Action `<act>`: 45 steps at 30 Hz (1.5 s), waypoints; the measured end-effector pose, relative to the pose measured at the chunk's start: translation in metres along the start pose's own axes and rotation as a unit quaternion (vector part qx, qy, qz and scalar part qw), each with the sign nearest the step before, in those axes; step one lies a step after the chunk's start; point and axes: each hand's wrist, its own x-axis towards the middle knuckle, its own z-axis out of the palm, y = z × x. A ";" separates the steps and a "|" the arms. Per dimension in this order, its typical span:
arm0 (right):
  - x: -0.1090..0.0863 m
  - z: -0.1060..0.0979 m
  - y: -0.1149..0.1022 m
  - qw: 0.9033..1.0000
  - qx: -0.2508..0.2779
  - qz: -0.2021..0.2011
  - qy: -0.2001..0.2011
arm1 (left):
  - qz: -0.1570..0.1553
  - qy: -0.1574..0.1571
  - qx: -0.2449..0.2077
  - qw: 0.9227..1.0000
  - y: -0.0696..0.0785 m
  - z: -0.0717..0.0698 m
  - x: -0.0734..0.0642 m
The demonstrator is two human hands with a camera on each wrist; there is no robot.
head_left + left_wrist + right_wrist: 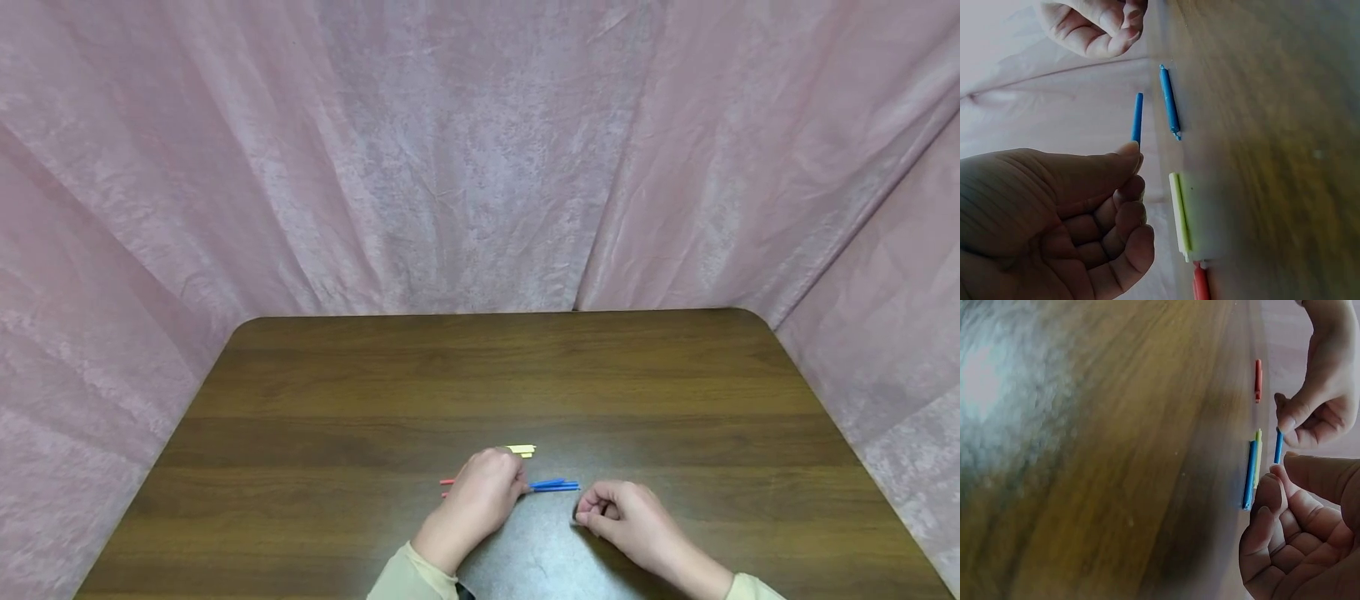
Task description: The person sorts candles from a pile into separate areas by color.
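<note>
My left hand [480, 493] pinches one end of a thin blue stick [1137, 119] between thumb and forefinger. The stick's free end points toward my right hand [636, 523]. That hand hovers to the right with fingers curled and thumb tip close to the forefinger; no object shows in its grip. Behind the held stick, more blue sticks [1170, 103] lie on the table. Yellow sticks [522, 450] lie just beyond my left hand. Red sticks [1258, 381] lie to its left, mostly hidden by the hand in the head view.
A brown wood-grain table [337, 392] with rounded far corners spreads out under both hands. Pink velvety curtains [480, 167] hang along its back and sides. Light glares off the tabletop between my forearms.
</note>
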 end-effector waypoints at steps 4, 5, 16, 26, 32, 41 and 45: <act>-0.002 0.001 -0.001 1.000 0.003 -0.004 0.004 | -0.002 -0.005 0.009 1.000 0.002 0.001 0.004; -0.002 0.002 -0.001 1.000 0.002 -0.007 0.006 | -0.002 -0.006 0.010 1.000 0.002 0.001 0.005; -0.005 0.004 -0.001 1.000 -0.002 -0.016 0.011 | -0.005 -0.022 0.021 1.000 0.006 0.005 0.013; -0.005 0.003 0.000 1.000 0.007 -0.011 0.007 | 0.008 -0.017 0.026 0.999 0.007 0.009 0.017; -0.006 0.003 0.001 1.000 0.008 -0.015 0.007 | 0.009 -0.024 0.029 0.999 0.007 0.011 0.018; -0.006 0.003 0.002 1.000 0.006 -0.014 0.010 | 0.006 -0.030 0.042 0.999 0.009 0.012 0.020; -0.007 0.002 0.002 1.000 0.005 -0.018 0.011 | 0.006 -0.029 0.043 0.999 0.010 0.012 0.021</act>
